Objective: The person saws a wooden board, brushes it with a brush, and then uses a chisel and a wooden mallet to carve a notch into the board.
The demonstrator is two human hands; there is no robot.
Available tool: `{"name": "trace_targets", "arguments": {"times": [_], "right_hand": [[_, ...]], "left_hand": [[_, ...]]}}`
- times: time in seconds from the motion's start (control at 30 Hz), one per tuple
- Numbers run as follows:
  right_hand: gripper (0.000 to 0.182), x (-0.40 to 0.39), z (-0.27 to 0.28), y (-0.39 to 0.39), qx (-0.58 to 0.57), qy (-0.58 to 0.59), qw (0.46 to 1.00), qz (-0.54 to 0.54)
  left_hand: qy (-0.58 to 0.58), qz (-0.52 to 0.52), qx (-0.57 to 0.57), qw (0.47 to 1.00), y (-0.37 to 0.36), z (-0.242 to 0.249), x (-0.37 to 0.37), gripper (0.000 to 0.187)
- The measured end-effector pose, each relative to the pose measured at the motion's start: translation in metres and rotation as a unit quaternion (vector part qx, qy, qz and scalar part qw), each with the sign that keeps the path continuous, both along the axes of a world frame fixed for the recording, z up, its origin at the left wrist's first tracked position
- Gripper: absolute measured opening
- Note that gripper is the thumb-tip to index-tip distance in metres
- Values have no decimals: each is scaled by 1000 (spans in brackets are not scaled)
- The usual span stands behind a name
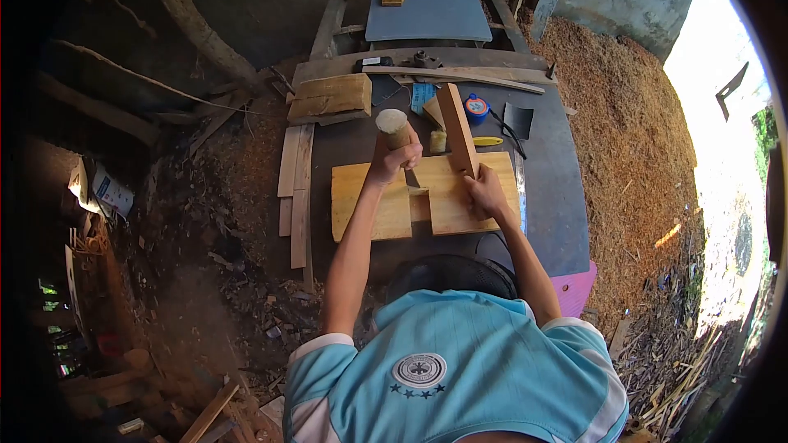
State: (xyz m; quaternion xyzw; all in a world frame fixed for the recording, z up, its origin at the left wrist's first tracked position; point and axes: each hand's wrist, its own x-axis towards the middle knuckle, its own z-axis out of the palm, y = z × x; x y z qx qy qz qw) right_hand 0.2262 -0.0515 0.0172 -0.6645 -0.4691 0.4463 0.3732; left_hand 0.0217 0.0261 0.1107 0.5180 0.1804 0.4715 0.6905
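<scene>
My left hand (400, 154) is wrapped round the thick, pale-topped wooden handle (392, 123) of a chisel. Its blade (412, 179) points down at the notch in a yellowish wooden board (369, 205), which lies flat on the dark workbench. Whether the blade tip touches the wood I cannot tell. In my right hand (486, 193) is the lower end of a reddish-brown wooden bar (457, 127), tilted up and away over the board's right part.
Beyond the board are a blue tape measure (476, 107), a yellow-handled tool (487, 141), a small wood piece (438, 141) and a thick wooden block (331, 98). Long strips (300, 197) lie at the bench's left edge. A grey board (431, 16) stands farther back.
</scene>
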Motion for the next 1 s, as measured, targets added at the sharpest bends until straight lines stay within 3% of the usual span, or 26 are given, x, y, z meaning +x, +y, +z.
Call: {"name": "trace_targets", "arguments": {"times": [0.23,0.37,0.47,0.53,0.63,0.7,0.73,0.8,0.93,0.97,1.0], "right_hand": [[30,2,-4,1,-3,10,1000,4],[29,1,15,-3,-22,37,999,15],[30,9,26,-8,6,-33,997,66],[30,12,95,-12,-22,-41,993,107],[31,17,190,-13,85,-42,989,110],[30,11,258,-21,170,25,983,61],[27,9,277,-21,267,39,962,46],[18,9,308,-24,312,89,946,24],[19,-10,283,-22,343,64,936,41],[26,-13,265,-23,279,21,955,98],[30,-5,242,-23,203,-104,958,175]], "left_hand": [[192,85,57,976,0,3,39,17],[192,80,85,974,0,2,45,15],[187,83,63,977,-4,0,37,14],[175,98,20,979,-10,3,29,14],[138,101,65,983,-9,-3,20,14],[124,112,69,984,-9,-4,17,14],[128,111,51,984,-11,-2,16,14],[136,107,18,985,-12,3,14,14],[126,120,22,984,-10,-3,16,15],[125,122,20,984,-10,-2,16,15],[124,124,19,984,-11,-1,16,15]]}}
